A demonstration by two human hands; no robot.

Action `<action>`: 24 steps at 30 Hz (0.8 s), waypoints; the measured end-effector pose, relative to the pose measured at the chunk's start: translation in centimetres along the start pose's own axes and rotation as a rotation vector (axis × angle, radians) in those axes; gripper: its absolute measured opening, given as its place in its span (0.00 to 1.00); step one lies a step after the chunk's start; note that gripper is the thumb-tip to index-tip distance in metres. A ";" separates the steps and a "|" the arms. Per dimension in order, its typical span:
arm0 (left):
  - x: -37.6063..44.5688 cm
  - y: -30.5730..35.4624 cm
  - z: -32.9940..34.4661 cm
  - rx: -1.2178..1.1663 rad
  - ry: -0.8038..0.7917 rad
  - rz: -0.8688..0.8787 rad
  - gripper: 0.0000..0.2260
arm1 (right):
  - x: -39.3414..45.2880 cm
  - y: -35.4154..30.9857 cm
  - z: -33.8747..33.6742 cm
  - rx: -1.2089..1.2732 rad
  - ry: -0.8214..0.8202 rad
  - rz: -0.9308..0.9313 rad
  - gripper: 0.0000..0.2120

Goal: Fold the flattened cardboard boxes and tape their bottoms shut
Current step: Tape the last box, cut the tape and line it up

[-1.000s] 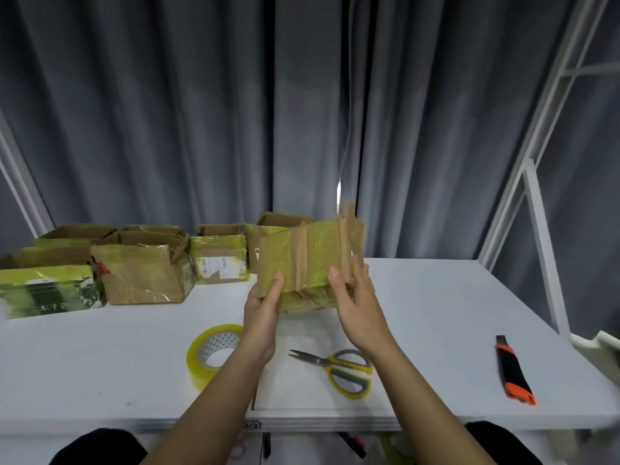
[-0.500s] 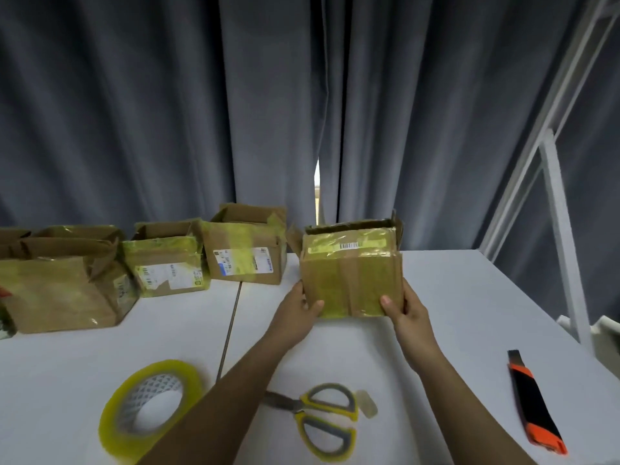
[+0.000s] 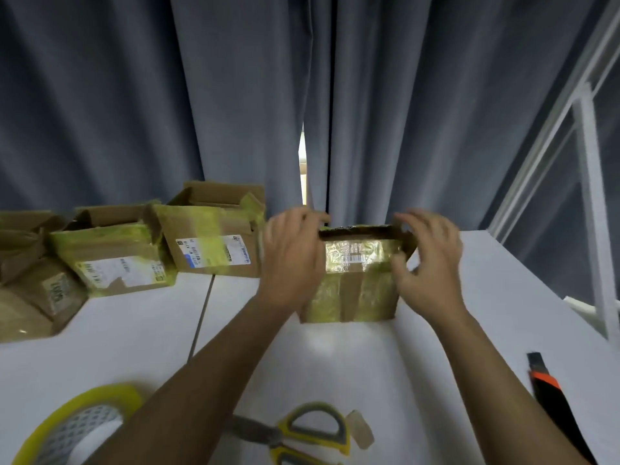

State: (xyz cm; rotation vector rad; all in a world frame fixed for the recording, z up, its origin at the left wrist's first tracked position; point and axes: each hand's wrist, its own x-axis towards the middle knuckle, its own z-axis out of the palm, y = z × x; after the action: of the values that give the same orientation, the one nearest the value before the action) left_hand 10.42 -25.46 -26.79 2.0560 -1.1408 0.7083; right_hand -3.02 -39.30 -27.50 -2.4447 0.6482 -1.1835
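The left hand [image 3: 292, 260] wraps the left end of a small brown cardboard box patched with yellowish clear tape [image 3: 355, 280], fingers curled over its top left corner, while the right hand [image 3: 426, 260] sits at the box's right end with fingers spread and bent around the upper right corner; motion blur makes it hard to tell how firmly that one grips. The box stands upright on the white table [image 3: 335, 364], just beside the nearest of the other boxes, its top flaps open and a dark opening showing at the rim, a printed label on its front face.

As for progress, this box looks formed, and since it rests on its base the bottom is hidden, so whether it is taped cannot be seen. To the left, a row of similar tape-wrapped open cardboard boxes [image 3: 214, 243] is lined up along the back of the table, which suggests several are already finished. No flattened boxes are visible, so how many remain cannot be told.

Near the front edge lie a yellowish roll of clear packing tape [image 3: 50, 427], grey-and-yellow-handled scissors [image 3: 302, 434] and, to the right, an orange and black utility knife [image 3: 553, 394], all untouched
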 end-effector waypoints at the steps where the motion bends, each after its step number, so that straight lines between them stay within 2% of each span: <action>1: 1.2 0.1 0.3 0.105 -0.103 0.107 0.10 | 0.8 -0.3 0.3 -0.161 -0.190 -0.071 0.29; 2: 2.1 0.1 0.7 0.205 -0.233 0.160 0.10 | 1.3 -0.6 0.7 -0.301 -0.347 -0.111 0.30; 4: 3.2 -0.1 1.0 0.256 -0.464 0.111 0.13 | 1.5 -0.5 1.5 -0.379 -0.483 -0.085 0.30; 8: 4.8 -1.0 0.2 0.036 -0.762 -0.241 0.23 | 1.3 -0.2 1.3 -0.189 -0.411 -0.078 0.22; 10: 5.6 -1.2 -0.2 -0.018 -0.931 -0.315 0.29 | 1.3 0.1 1.4 -0.143 -0.378 -0.070 0.18; 12: 6.1 -1.5 -0.1 -0.045 -1.000 -0.324 0.34 | 1.5 0.4 1.9 -0.132 -0.338 -0.047 0.15; 17: 6.3 -3.2 1.1 -0.160 -0.928 -0.315 0.29 | 2.8 0.7 4.3 -0.152 -0.270 0.001 0.11; 20: 6.4 -4.3 0.9 -0.264 -0.842 -0.298 0.29 | 4.4 0.9 5.9 -0.149 -0.316 0.003 0.12; 22: 6.4 -5.0 -0.1 -0.411 -0.718 -0.267 0.27 | 5.7 0.9 6.8 -0.133 -0.341 0.015 0.15; 24: 6.4 -6.3 -1.4 -0.380 -0.523 -0.248 0.25 | 6.7 0.6 7.8 -0.114 -0.344 0.018 0.17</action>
State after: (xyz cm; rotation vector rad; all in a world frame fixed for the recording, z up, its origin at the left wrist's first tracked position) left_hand 18.70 -25.19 -23.10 2.0437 -1.1535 -0.1757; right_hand 6.74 -42.62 -28.12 -2.6418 0.6449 -0.7090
